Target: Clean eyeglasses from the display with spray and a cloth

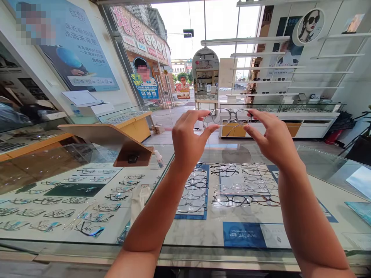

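Note:
A pair of eyeglasses with round, clear lenses and a thin frame is held up in front of me, above the glass counter. My left hand pinches its left side between thumb and fingers. At the opposite side, the thumb and index finger of my right hand grip the frame by its edge. One thin temple arm slants down below the lenses. Beneath my arms, several rows of eyeglasses lie on display inside the glass counter.
A spray bottle stands on the counter near a tilted brown board. A pale cloth lies left of my left forearm. Further off are an arched mirror, wall shelves and a second display counter.

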Demonstrator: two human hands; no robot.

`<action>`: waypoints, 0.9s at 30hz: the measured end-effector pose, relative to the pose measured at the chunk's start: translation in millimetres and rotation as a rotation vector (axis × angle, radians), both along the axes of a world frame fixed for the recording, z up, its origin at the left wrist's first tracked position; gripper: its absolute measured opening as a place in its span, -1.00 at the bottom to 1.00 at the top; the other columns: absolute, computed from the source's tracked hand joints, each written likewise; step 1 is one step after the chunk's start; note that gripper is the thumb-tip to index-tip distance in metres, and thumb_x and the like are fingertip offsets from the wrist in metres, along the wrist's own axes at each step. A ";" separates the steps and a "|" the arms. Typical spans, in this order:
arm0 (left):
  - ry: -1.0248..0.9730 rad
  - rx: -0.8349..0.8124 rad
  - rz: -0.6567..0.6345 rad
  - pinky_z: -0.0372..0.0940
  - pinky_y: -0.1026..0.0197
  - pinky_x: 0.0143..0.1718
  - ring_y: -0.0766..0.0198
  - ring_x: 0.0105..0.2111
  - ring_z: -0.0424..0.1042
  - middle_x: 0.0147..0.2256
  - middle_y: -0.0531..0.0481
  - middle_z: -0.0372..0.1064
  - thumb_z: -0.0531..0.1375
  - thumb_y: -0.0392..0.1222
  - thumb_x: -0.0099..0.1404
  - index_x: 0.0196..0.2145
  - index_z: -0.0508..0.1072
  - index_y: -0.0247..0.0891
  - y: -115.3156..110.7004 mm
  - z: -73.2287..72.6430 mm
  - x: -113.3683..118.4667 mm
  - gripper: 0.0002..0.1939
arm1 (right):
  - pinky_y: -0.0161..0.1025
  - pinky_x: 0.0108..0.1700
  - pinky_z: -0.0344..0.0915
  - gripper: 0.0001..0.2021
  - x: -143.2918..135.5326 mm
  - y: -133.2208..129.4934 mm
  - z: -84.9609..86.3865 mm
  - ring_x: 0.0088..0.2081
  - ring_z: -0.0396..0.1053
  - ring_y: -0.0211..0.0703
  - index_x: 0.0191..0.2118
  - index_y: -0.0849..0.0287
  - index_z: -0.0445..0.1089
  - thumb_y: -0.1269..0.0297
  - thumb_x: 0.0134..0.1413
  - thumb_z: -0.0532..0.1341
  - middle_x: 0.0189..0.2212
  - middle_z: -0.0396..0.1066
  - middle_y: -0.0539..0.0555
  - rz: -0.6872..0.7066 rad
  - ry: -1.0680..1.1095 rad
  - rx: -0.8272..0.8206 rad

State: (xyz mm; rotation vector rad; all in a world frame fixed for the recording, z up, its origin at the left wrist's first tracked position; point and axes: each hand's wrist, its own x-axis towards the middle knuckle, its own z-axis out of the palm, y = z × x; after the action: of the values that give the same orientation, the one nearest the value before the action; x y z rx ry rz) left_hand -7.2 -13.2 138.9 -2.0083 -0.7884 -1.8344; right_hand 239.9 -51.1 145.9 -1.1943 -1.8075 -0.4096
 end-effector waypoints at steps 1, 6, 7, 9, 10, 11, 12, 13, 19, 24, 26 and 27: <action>0.005 0.006 0.010 0.43 0.03 -0.11 0.12 -0.18 0.58 -0.15 0.00 0.62 0.51 -0.07 0.27 -0.03 0.56 -0.08 -0.6 -0.1 0.2 -0.65 | 0.31 0.24 0.42 -0.55 0.2 1.0 -0.2 0.22 0.50 0.28 0.34 0.04 0.43 0.14 0.42 0.26 0.21 0.58 0.22 0.001 -0.002 -0.005; 0.030 0.020 0.032 0.43 0.00 -0.07 0.09 -0.14 0.57 -0.14 -0.01 0.61 0.49 -0.06 0.31 0.00 0.56 -0.07 -2.2 -0.8 0.9 -0.65 | 0.31 0.25 0.42 -0.55 0.6 3.8 -0.6 0.22 0.51 0.28 0.33 0.05 0.43 0.16 0.41 0.27 0.21 0.58 0.22 -0.006 -0.005 -0.024; 0.031 0.021 0.032 0.43 0.00 -0.07 0.09 -0.14 0.57 -0.13 -0.01 0.61 0.49 -0.06 0.31 0.00 0.55 -0.07 -2.2 -1.0 1.1 -0.65 | 0.30 0.25 0.43 -0.55 0.6 3.7 -0.5 0.21 0.51 0.28 0.33 0.06 0.44 0.16 0.41 0.27 0.21 0.59 0.22 -0.008 -0.006 -0.022; 0.027 0.018 0.030 0.43 0.00 -0.06 0.08 -0.12 0.58 -0.13 -0.01 0.62 0.48 -0.06 0.31 0.00 0.55 -0.08 -1.9 -1.4 1.6 -0.65 | 0.30 0.24 0.43 -0.55 0.6 3.4 -0.4 0.21 0.51 0.28 0.33 0.06 0.44 0.16 0.41 0.27 0.21 0.59 0.22 -0.014 -0.007 -0.013; 0.024 0.014 0.029 0.44 -0.01 -0.06 0.08 -0.12 0.59 -0.13 -0.02 0.62 0.48 -0.06 0.32 0.00 0.56 -0.08 -1.7 -1.7 1.8 -0.66 | 0.31 0.24 0.43 -0.55 0.6 3.2 -0.5 0.21 0.51 0.29 0.33 0.06 0.44 0.16 0.40 0.27 0.20 0.59 0.22 -0.018 -0.007 -0.006; 0.020 0.010 0.030 0.44 -0.01 -0.05 0.08 -0.12 0.59 -0.13 -0.02 0.63 0.48 -0.04 0.32 0.00 0.56 -0.07 -1.5 -2.0 2.2 -0.66 | 0.32 0.24 0.42 -0.55 0.7 3.0 -0.7 0.21 0.51 0.30 0.33 0.07 0.44 0.16 0.40 0.27 0.21 0.59 0.23 -0.021 -0.007 0.001; 0.016 0.006 0.032 0.45 -0.02 -0.05 0.08 -0.12 0.59 -0.12 -0.02 0.63 0.47 -0.02 0.33 -0.01 0.56 -0.06 -1.2 -2.3 2.5 -0.67 | 0.33 0.24 0.42 -0.55 0.8 2.9 -1.0 0.21 0.50 0.31 0.33 0.08 0.44 0.16 0.40 0.27 0.21 0.59 0.24 -0.022 -0.008 0.007; 0.012 0.002 0.036 0.45 -0.02 -0.05 0.07 -0.13 0.60 -0.12 -0.02 0.64 0.47 0.00 0.32 -0.01 0.57 -0.06 -0.9 -2.7 2.7 -0.66 | 0.34 0.24 0.42 -0.55 0.8 2.8 -1.4 0.21 0.50 0.31 0.33 0.09 0.44 0.16 0.40 0.27 0.21 0.59 0.25 -0.021 -0.010 0.011; -0.021 -0.043 0.006 0.50 -0.01 -0.09 0.08 -0.14 0.63 -0.14 -0.02 0.67 0.51 -0.02 0.28 -0.01 0.59 -0.03 4.8 -3.9 1.3 -0.64 | 0.31 0.20 0.42 -0.57 -0.1 0.9 -1.0 0.17 0.51 0.30 0.30 0.09 0.46 0.12 0.42 0.25 0.15 0.61 0.26 -0.018 -0.013 0.029; -0.059 -0.134 -0.075 0.51 0.03 -0.14 0.10 -0.11 0.65 -0.07 -0.04 0.69 0.52 -0.03 0.27 -0.01 0.63 -0.03 14.6 -3.6 -4.3 -0.64 | 0.27 0.16 0.40 -0.60 -3.1 -4.5 3.0 0.09 0.51 0.29 0.25 0.06 0.50 0.08 0.41 0.26 0.06 0.62 0.25 -0.015 0.000 0.073; -0.070 -0.168 -0.101 0.52 0.04 -0.17 0.10 -0.12 0.66 -0.10 -0.02 0.69 0.52 -0.02 0.26 -0.01 0.65 -0.01 18.6 -3.2 -7.1 -0.65 | 0.25 0.14 0.40 -0.61 -4.3 -6.3 4.0 0.06 0.51 0.28 0.24 0.04 0.50 0.08 0.40 0.26 0.03 0.62 0.23 -0.008 0.008 0.091; -0.074 -0.181 -0.112 0.52 0.04 -0.17 0.10 -0.12 0.66 -0.11 -0.02 0.70 0.51 -0.03 0.27 -0.02 0.65 0.00 20.3 -2.9 -8.4 -0.66 | 0.24 0.14 0.40 -0.61 -4.8 -6.8 4.3 0.05 0.51 0.27 0.23 0.03 0.51 0.07 0.40 0.27 0.02 0.62 0.23 -0.005 0.012 0.101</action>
State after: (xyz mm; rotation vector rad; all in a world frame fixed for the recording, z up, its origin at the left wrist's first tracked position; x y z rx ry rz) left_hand -15.6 7.1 136.0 -2.1455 -0.9101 -1.9732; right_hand 235.1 -58.0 150.2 -1.1298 -1.7526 -0.4894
